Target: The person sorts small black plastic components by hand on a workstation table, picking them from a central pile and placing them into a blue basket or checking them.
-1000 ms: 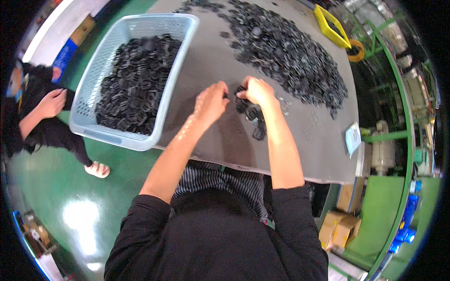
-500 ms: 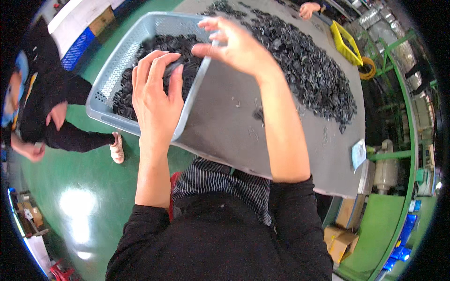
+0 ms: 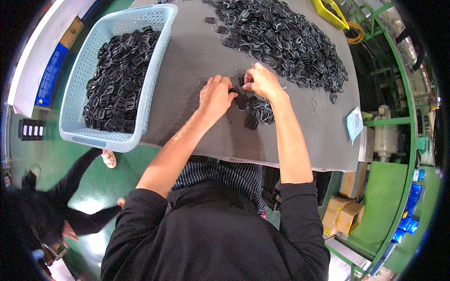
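- Fingers [image 3: 229, 84] of the left hand [image 3: 215, 97], centre frame, curl with the thumb beside a dark piece; whether they grip it, I cannot tell.
- Left of them, a light-blue basket [image 3: 79, 79] full of black slotted pieces fills the upper left, well apart from both hands.
- Just right of the left fingertips and below the right ones, a small cluster of black pieces [image 3: 258, 112] lies on the grey table [image 3: 187, 61], spreading toward the lower right; the right hand [image 3: 263, 83] is nearer.
- Right fingers bend toward the thumb, facing the left; anything between them is hidden.
- Farther right, a large black heap [image 3: 286, 42] overlaps too densely to separate pieces; the upper edge cuts off a yellow basket [image 3: 326, 13].
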The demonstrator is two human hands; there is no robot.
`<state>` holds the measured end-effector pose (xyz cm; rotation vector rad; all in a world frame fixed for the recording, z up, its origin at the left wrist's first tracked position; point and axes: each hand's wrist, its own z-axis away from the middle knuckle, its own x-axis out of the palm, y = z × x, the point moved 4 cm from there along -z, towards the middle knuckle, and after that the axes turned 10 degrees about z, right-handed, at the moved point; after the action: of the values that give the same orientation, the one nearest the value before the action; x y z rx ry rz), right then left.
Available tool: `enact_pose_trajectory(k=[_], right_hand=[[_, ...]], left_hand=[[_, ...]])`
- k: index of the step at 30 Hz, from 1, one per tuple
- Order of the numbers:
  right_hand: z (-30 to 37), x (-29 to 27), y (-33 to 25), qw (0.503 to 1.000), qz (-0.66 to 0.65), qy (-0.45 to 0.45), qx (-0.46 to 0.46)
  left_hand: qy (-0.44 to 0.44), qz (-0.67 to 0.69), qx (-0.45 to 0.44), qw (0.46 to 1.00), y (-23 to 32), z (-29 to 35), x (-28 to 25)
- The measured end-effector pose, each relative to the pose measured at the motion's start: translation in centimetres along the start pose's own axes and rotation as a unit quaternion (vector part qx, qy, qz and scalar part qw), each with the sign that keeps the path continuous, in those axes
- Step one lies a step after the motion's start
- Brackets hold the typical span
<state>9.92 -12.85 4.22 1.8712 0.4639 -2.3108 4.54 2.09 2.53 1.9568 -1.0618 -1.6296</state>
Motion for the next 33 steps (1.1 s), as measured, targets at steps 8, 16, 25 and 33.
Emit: enact_pose_trajectory(k=[8, 16, 25, 33], right_hand=[[0.7, 0.0, 1.4, 0.997, -0.059, 0.034, 0.018], [-2.9, 0.6, 1.3, 0.993, 0.0, 0.102, 0.05], [-3.1, 1.4, 2.9, 0.995, -0.039, 0.046, 0.077], [-5.2, 0.8, 2.6, 0.999, -0.014, -0.024, 0.045]], left_hand=[[-0.143, 0.613, -0.227, 0.743, -2.7, -0.2, -2.3], [-0.141, 0.07, -0.142, 0.977, 1.1, -0.1, -0.1], [-0.238, 0.341, -0.176, 0.892, -0.5, -0.5, 1.1], [-0.209, 0.566, -0.234, 0.762, -1.1, 0.1, -0.7]])
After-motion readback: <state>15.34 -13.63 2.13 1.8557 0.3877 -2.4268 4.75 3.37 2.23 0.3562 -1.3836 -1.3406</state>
